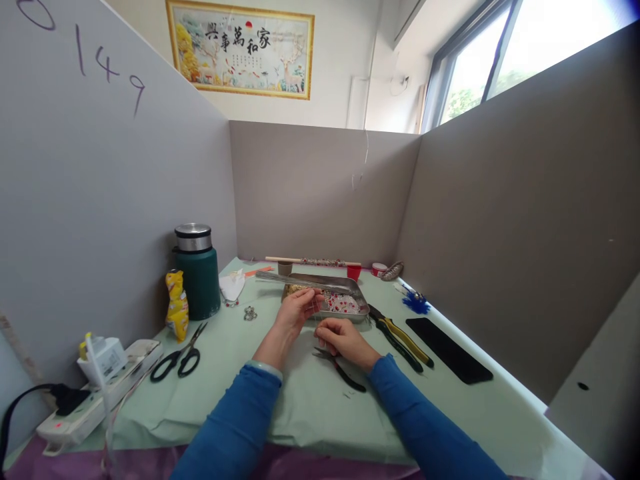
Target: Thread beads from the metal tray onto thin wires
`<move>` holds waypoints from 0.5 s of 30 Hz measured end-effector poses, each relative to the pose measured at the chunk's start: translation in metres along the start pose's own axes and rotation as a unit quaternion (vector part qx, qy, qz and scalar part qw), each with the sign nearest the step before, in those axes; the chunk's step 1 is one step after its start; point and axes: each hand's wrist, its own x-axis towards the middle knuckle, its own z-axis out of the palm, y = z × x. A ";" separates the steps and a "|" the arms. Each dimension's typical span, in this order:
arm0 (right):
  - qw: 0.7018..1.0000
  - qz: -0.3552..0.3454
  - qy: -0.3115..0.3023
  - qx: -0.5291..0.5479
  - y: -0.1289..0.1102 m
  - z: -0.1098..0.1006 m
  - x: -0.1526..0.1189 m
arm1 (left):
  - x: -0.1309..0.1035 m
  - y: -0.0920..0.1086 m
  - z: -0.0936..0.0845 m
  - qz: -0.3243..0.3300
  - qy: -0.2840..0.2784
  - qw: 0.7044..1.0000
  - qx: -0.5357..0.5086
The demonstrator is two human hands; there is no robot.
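My left hand [299, 310] is raised just before the metal tray [363, 301], thumb and fingertips pinched together. Lower and to its right, my right hand [346, 339] is closed in a pinch too. A faint, thin wire [315, 321] seems to run between the fingertips; its ends are hard to make out. Inside the tray lie red and clear beads [345, 304] and gold-coloured pieces [296, 291]. A bundle of straight grey wires [276, 277] rests across the tray. Small cutting pliers [345, 375] lie on the cloth beneath my right hand.
Right of the tray are large yellow-and-green pliers [403, 340] and a black phone-like slab [450, 350]. To the left stand a green flask [200, 283], a yellow packet [177, 307], black scissors [177, 360] and a power strip [100, 393]. Grey partitions [325, 193] enclose the table.
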 end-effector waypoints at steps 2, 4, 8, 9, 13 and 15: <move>1.000 0.004 -0.011 0.017 -0.002 -0.001 -0.001 | 0.000 0.000 -0.002 -0.001 -0.004 1.000 -0.009; 0.999 0.007 -0.017 0.030 -0.004 -0.002 -0.002 | 0.001 0.000 -0.003 -0.003 -0.011 1.000 -0.012; 0.999 0.008 -0.033 0.033 -0.006 -0.002 -0.006 | 0.003 0.005 -0.005 0.004 0.008 0.999 -0.031; 0.999 0.007 -0.038 0.031 -0.006 -0.002 -0.006 | 0.003 0.006 -0.005 0.007 0.020 0.999 -0.039; 0.999 -0.006 -0.015 0.036 -0.006 -0.003 -0.007 | 0.003 0.009 -0.006 0.001 0.028 0.999 -0.036; 0.999 -0.017 0.014 0.036 -0.005 -0.005 -0.006 | 0.001 0.008 -0.004 -0.016 -0.001 1.000 -0.005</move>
